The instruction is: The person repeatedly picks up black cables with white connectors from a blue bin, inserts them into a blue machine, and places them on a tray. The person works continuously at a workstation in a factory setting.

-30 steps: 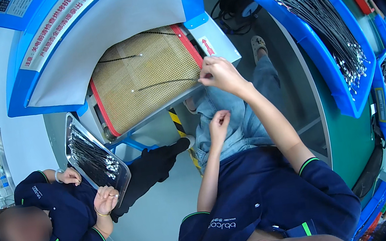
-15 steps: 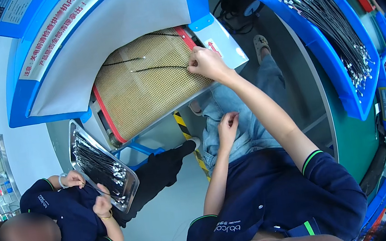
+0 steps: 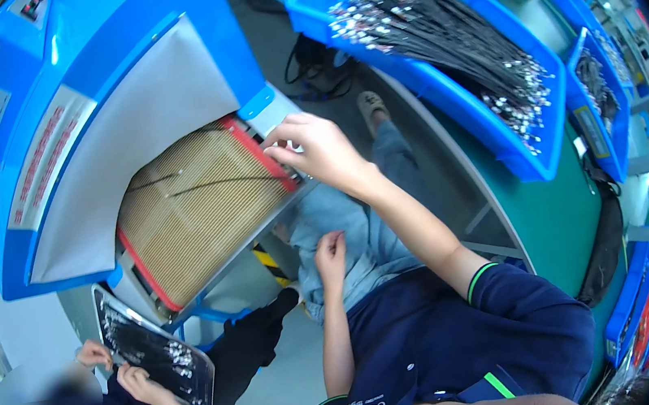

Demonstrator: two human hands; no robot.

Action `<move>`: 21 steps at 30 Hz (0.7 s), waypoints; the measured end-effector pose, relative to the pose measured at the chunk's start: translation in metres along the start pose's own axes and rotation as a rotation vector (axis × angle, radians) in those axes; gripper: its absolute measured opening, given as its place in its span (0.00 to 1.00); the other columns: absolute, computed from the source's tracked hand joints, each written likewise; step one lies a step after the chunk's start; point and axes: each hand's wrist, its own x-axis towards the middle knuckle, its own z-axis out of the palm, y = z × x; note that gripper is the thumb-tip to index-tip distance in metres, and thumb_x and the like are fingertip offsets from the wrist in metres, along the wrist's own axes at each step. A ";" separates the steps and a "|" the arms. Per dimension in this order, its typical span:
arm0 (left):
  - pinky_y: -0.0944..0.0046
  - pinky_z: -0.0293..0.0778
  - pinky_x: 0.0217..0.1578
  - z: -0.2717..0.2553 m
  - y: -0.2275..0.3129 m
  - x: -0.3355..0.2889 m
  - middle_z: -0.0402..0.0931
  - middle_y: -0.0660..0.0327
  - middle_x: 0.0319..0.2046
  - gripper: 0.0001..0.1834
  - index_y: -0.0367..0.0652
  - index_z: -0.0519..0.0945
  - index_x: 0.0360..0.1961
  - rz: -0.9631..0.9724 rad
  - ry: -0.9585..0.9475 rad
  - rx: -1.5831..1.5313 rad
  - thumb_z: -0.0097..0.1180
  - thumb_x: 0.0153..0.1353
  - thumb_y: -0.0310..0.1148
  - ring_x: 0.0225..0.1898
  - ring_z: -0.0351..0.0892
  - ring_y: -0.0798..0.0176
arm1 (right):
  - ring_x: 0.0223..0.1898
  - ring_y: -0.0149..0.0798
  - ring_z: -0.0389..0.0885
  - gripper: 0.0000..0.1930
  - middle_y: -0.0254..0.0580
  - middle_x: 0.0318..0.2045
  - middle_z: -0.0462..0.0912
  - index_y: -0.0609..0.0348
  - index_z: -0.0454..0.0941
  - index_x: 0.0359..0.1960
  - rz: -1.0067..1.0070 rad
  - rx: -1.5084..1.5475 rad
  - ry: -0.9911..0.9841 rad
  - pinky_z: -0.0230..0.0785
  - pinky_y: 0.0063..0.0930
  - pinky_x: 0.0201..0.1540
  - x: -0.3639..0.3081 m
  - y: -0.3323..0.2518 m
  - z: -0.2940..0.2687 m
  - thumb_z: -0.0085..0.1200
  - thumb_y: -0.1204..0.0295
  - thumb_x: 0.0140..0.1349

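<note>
My right hand (image 3: 308,149) is above the red edge strip of a conveyor belt, its thumb and fingers apart with nothing between them. On the tan mesh belt (image 3: 198,235) a thin black cable (image 3: 232,182) lies crosswise, its near end close to the red strip below my hand. A second black cable (image 3: 155,180) lies farther left, partly under the white curtain (image 3: 144,136). My left hand (image 3: 332,257) hangs in front of my lap with its fingers curled together, and no thing shows in it.
A blue bin (image 3: 532,163) of black cables with white connectors stands on the green table (image 3: 526,209) at right. More blue bins (image 3: 623,138) are beyond it. At lower left, a co-worker's hands (image 3: 140,386) are over a metal tray (image 3: 209,381) of cables. The blue machine housing (image 3: 154,28) arches over the belt.
My right hand has let go of the cable and lifted off it; its fingers have spread. The view has shifted right. The co-worker's hands have moved closer together over the tray.
</note>
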 end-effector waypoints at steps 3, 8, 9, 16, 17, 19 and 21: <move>0.73 0.72 0.31 0.000 0.011 -0.001 0.79 0.62 0.30 0.06 0.36 0.80 0.37 -0.033 0.040 -0.037 0.56 0.61 0.26 0.29 0.75 0.73 | 0.33 0.42 0.77 0.05 0.40 0.28 0.79 0.56 0.81 0.33 -0.024 -0.088 0.231 0.70 0.32 0.36 -0.005 -0.030 -0.076 0.59 0.72 0.54; 0.74 0.71 0.30 0.000 0.019 0.000 0.78 0.64 0.32 0.07 0.37 0.79 0.39 -0.050 -0.010 -0.052 0.56 0.62 0.28 0.31 0.74 0.75 | 0.35 0.40 0.76 0.06 0.39 0.29 0.81 0.57 0.81 0.35 0.233 -0.335 0.659 0.68 0.30 0.39 -0.028 -0.025 -0.159 0.57 0.74 0.55; 0.74 0.71 0.30 0.000 0.020 -0.001 0.78 0.64 0.32 0.07 0.37 0.79 0.39 -0.062 -0.012 -0.058 0.56 0.62 0.29 0.31 0.74 0.75 | 0.35 0.40 0.76 0.06 0.40 0.29 0.80 0.57 0.81 0.35 0.286 -0.413 0.674 0.68 0.31 0.41 -0.033 -0.019 -0.169 0.58 0.75 0.55; 0.75 0.71 0.30 -0.002 0.014 -0.002 0.79 0.63 0.31 0.06 0.37 0.79 0.38 -0.048 0.002 -0.096 0.56 0.62 0.27 0.30 0.75 0.75 | 0.41 0.45 0.74 0.10 0.42 0.35 0.78 0.54 0.81 0.35 0.455 -0.598 0.509 0.65 0.37 0.47 -0.045 0.023 -0.183 0.62 0.73 0.48; 0.75 0.71 0.30 -0.002 0.014 -0.001 0.79 0.63 0.31 0.06 0.37 0.79 0.38 -0.053 0.005 -0.091 0.56 0.62 0.27 0.30 0.75 0.75 | 0.40 0.45 0.75 0.08 0.42 0.33 0.79 0.54 0.81 0.32 0.428 -0.630 0.526 0.66 0.37 0.46 -0.043 0.023 -0.181 0.63 0.72 0.48; 0.75 0.72 0.31 -0.003 0.016 -0.002 0.79 0.64 0.32 0.06 0.37 0.79 0.38 -0.060 0.008 -0.094 0.55 0.62 0.27 0.31 0.75 0.75 | 0.38 0.46 0.76 0.07 0.43 0.31 0.79 0.54 0.81 0.31 0.433 -0.612 0.488 0.67 0.38 0.44 -0.041 0.026 -0.187 0.63 0.72 0.48; 0.74 0.72 0.31 -0.002 0.017 -0.002 0.79 0.64 0.32 0.06 0.37 0.79 0.38 -0.058 0.007 -0.111 0.55 0.62 0.27 0.31 0.75 0.75 | 0.36 0.45 0.78 0.07 0.44 0.30 0.81 0.56 0.82 0.30 0.405 -0.595 0.504 0.69 0.36 0.42 -0.040 0.027 -0.191 0.63 0.73 0.47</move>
